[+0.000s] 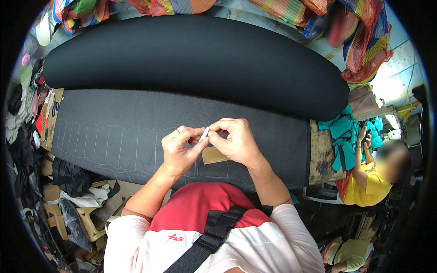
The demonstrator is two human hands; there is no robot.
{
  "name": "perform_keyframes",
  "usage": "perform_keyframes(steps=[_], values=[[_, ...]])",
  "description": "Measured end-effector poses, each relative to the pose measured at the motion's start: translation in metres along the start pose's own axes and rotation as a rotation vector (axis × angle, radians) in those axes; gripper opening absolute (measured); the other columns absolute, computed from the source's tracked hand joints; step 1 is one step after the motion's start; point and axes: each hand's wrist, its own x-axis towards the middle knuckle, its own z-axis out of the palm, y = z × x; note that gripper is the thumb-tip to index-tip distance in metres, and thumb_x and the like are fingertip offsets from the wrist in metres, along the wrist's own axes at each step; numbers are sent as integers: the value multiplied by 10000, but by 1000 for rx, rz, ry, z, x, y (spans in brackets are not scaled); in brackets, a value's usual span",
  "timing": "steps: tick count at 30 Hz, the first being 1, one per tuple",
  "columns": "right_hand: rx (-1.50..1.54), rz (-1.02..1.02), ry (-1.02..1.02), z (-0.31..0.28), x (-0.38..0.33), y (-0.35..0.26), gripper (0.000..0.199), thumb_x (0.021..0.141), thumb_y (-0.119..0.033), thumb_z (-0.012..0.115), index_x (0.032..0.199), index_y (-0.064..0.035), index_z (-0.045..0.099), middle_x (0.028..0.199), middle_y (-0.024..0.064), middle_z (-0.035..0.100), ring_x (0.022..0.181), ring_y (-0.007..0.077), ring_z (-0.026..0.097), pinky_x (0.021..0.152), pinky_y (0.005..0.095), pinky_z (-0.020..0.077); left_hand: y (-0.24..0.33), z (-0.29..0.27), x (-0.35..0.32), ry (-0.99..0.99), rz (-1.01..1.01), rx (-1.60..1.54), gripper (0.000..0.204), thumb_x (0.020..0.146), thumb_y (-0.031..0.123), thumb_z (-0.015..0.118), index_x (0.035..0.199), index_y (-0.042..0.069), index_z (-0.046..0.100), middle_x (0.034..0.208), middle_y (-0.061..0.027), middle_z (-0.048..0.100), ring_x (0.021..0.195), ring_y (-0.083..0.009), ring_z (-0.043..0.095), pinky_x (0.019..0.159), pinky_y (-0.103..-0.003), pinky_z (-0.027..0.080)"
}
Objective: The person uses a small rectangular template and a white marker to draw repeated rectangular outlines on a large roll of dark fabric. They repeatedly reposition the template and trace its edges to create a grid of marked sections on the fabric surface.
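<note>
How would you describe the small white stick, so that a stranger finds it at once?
Start at the flat dark fabric sheet marked with faint outlines. Above its near edge the left hand and right hand meet. The white chalk stick is pinched between their fingertips, slim and pale, unlike the flat tan card piece lying below.

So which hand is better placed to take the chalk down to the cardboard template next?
Probably the right hand: it pinches the white chalk at its upper end and sits directly above the cardboard template. The left hand only touches the chalk's lower end.
</note>
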Motion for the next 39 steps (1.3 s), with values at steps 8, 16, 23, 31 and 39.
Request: perform_keyframes(steps=[8, 16, 23, 31, 39], values=[[9, 79, -8, 9, -1, 3, 128, 762, -79, 638, 678, 7, 596, 610, 86, 614, 544, 109, 588, 503, 257, 451, -1, -7, 1, -135, -318, -171, 187, 698, 19, 768, 863, 3, 682, 717, -40, 653, 621, -66, 608, 587, -208, 519], [649, 191, -42, 24, -5, 25, 104, 853, -12, 564, 758, 17, 594, 713, 32, 621, 641, 62, 579, 571, 210, 474, -14, -4, -2, -137, -720, -942, 260, 724, -35, 744, 957, -34, 628, 817, -110, 669, 736, -134, 658, 657, -238, 558], [666, 216, -34, 33, -13, 13, 131, 892, -20, 559, 1014, 23, 578, 853, 57, 617, 731, 96, 618, 670, 230, 532, -18, -9, 3, 53, -737, -1010, 202, 764, -34, 700, 948, -20, 619, 808, -125, 673, 707, -156, 669, 628, -270, 576], [362, 10, 126, 43, -14, -3, 191, 825, 61, 609, 1015, 61, 625, 928, 73, 584, 742, 87, 601, 625, 196, 518, -16, -31, 12, 22, -694, -1013, 132, 837, -36, 585, 946, -103, 618, 846, -182, 660, 754, -215, 676, 703, -311, 584], [38, -247, 200, 109, 16, -50, 204, 742, 64, 663, 942, 25, 671, 808, 70, 610, 640, 88, 576, 542, 198, 459, -36, -117, 13, 49, -626, -963, 125, 832, -5, 629, 911, -102, 639, 857, -196, 664, 771, -232, 679, 704, -315, 589]])
